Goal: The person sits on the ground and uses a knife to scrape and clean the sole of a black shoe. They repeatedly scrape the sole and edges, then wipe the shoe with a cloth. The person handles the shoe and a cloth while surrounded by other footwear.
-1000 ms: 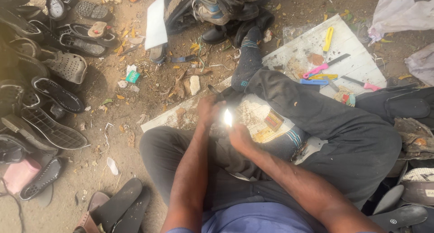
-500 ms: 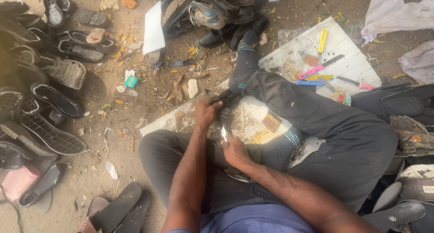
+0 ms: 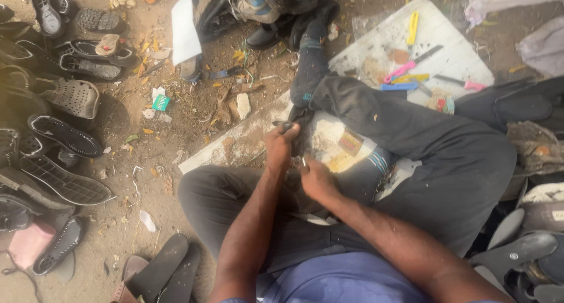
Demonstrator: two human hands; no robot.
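Two hands, one small dark tool, one white board under your knees.

Your left hand [image 3: 281, 145] is fisted tight round a small dark tool [image 3: 286, 126] w/ its tip poking out the top, held over the white board [image 3: 452, 56] just by your dark-socked foot [image 3: 311, 62]. Right hand [image 3: 316, 179] is curled narrow, pinching a thin pale metal bit [image 3: 304, 161]; can't tell what it is. Hands nearly touching, above your lap. On the board: one yellow tool [image 3: 413, 28], one pink one [image 3: 399, 72], one blue one [image 3: 398, 86]. Approx. eight loose shoes and soles [image 3: 70, 97] lie on the dirt to your left.
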